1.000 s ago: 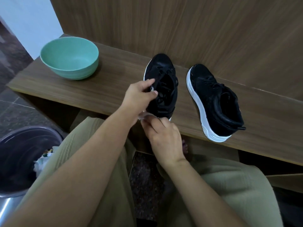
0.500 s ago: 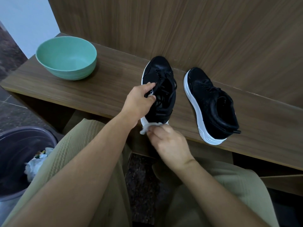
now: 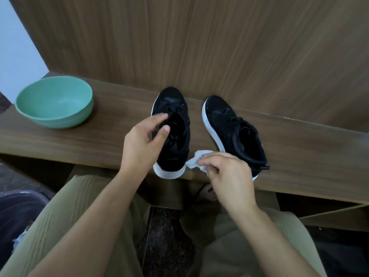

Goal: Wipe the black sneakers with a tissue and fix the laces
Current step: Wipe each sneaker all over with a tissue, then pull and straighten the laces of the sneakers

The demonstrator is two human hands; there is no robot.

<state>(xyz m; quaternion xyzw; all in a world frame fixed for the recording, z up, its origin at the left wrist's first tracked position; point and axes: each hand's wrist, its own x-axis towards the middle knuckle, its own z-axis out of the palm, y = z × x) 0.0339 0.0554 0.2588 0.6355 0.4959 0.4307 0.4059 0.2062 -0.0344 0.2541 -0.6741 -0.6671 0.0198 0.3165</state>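
Left hand (image 3: 142, 141) is loosely open, fingers curled, nothing between them – it sits over the left sneaker (image 3: 172, 124), covering that shoe's near-left side; whether it touches the laces can't be told. Right hand (image 3: 226, 175) is pinched closed on a crumpled white tissue (image 3: 196, 161), which sticks out from the fingertips toward the left hand. The tissue's tip lies just beside the left sneaker's white heel, in the gap between the two shoes. Right sneaker (image 3: 232, 129) sits just beyond the right hand, heel partly hidden behind the knuckles, toe pointing away and angled toward the other shoe. Both sneakers rest on the wooden shelf (image 3: 299, 152) – heels at its near edge. Green bowl (image 3: 55, 101) stands well off to the outer side of the left hand, on the same shelf.
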